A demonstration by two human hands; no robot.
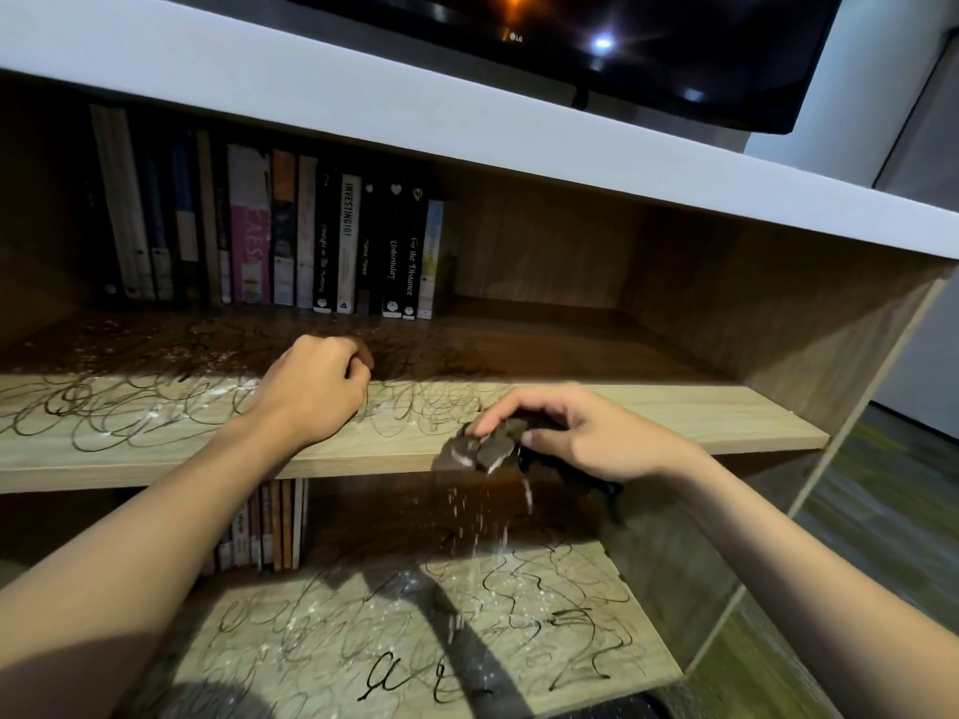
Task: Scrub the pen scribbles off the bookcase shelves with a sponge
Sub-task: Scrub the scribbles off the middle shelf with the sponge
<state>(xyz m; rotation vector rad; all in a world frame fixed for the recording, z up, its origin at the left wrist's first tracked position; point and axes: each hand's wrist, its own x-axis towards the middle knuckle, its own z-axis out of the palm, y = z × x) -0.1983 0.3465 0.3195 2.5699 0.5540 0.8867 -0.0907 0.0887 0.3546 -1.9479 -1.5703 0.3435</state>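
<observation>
Nearest the camera, the light wood-grain lower shelf [519, 661] is covered in looping black pen scribbles [545, 604], untouched by the look of it, speckled with white droplets or powder, and a dark shadow band crosses it. A short row of thin book spines [262, 526] stands at its back left. Above that, the light wood-grain middle shelf board [700, 422] carries the action. The right hand [581, 438] curls its fingers and thumb around a dark, wet-looking sponge [493, 443] right at the front edge of the board, and white drips or foam fall from it toward the lower shelf. The left hand [316, 386] rests on the same board further left, fingers curled into a loose fist; whether it holds anything I cannot tell. Thin black scribble loops [129, 412] run across most of this board from the left edge to the sponge, with white residue among them. The step looks like the early scrub of the middle shelf, most marks still on. The next move likely calls for pressing the sponge flat and rubbing leftward over the loops, bracing with the left hand. Further back, a row of upright books in dark and pink spines [290, 236] sits against the brown back panel, then the white top slab [363, 101] and a black flat-screen TV [648, 49].
</observation>
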